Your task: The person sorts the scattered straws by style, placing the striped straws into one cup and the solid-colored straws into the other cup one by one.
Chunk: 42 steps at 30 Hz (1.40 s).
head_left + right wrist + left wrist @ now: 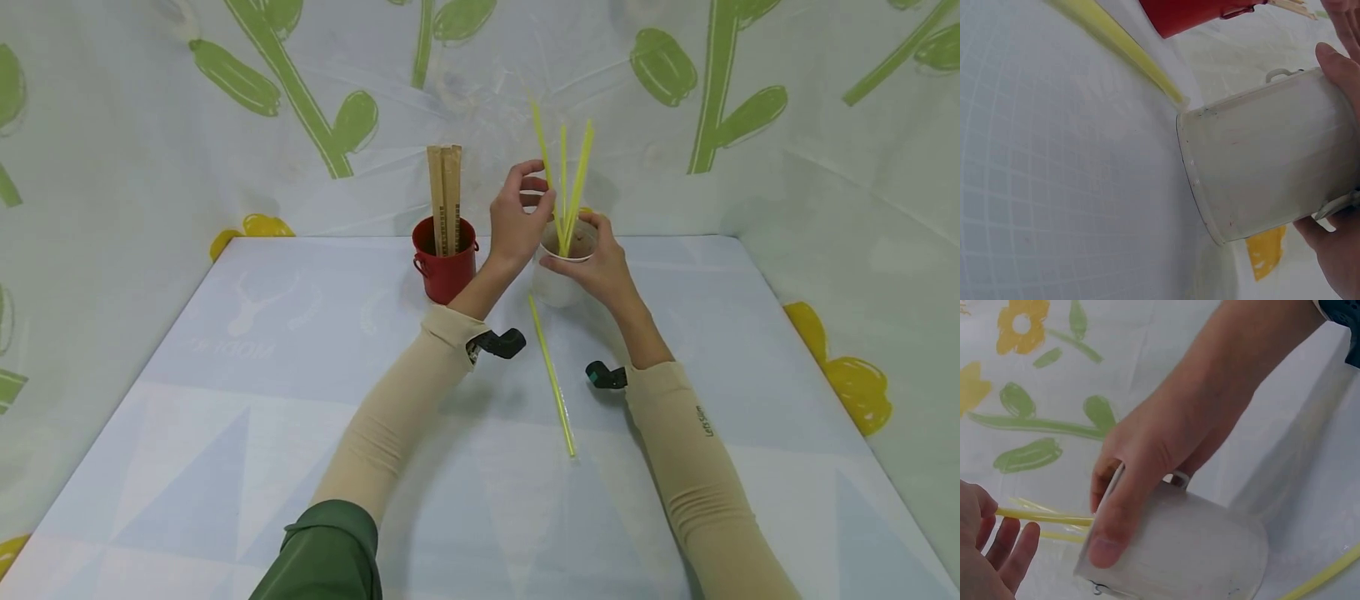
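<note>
At the far middle of the table, a small white bucket [557,288] stands with several thin yellow straws [578,179] upright in it. My right hand [609,268] holds the bucket by its rim, thumb in front and fingers behind. In the left wrist view, my left hand [985,544] pinches one yellow straw [1047,517] between thumb and forefinger, its lower end inside the bucket. The other fingers are loosely bent. Another yellow straw [553,379], seemingly in a clear wrapper, lies on the table in front of the bucket.
Left of the white bucket stands a red bucket [448,280] holding several brown paper-wrapped sticks [446,200]. Both sit on a pale patterned tablecloth [225,467]. A white curtain [480,100] with green leaf prints hangs close behind the table's far edge.
</note>
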Tool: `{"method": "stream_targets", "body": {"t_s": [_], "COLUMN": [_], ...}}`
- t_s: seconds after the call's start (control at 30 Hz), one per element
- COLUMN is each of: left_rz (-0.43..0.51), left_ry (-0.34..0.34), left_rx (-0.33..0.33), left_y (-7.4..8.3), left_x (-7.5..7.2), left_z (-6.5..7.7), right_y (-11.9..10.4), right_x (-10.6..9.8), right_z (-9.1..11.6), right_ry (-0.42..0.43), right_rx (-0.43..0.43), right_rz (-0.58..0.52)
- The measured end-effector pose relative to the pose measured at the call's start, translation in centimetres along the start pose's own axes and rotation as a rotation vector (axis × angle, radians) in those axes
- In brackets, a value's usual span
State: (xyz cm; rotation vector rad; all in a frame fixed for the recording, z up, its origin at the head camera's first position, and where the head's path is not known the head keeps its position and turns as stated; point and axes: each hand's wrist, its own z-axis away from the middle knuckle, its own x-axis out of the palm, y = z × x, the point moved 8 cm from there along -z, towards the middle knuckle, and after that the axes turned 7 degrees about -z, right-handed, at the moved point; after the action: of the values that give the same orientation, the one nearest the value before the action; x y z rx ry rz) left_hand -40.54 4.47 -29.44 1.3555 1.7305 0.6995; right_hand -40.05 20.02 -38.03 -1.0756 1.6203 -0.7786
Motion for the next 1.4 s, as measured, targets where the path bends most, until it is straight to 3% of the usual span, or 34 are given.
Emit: {"method": "stream_targets", "body": {"t_s": [0.27,0.57,1.13,1.4], "left_rz": [-0.036,-0.151,-0.088,-0.077], "left_ry": [-0.055,-0.091,0.001,-0.004], "left_rx": [-0.008,0.012,0.031,-0.002], "left_y": [-1.0,-1.6,-3.0,-4.2], "left_x": [1.3,1.9,-0.3,-1.3], "left_z": [0.1,0.1,0.5,1.7], "right_y": [-0.1,-0.6,-0.6,-0.2], "right_x": [0.0,0.1,0.2,0.0], "right_z": [0.0,-0.1,0.1,0.1], "right_ry": [0.001,0.004,0.008,0.019], "right_rx": [-0.011,-0.035,-0.010,-0.013], "right_rz": [-0.011,0.005,-0.006,0.013]}}
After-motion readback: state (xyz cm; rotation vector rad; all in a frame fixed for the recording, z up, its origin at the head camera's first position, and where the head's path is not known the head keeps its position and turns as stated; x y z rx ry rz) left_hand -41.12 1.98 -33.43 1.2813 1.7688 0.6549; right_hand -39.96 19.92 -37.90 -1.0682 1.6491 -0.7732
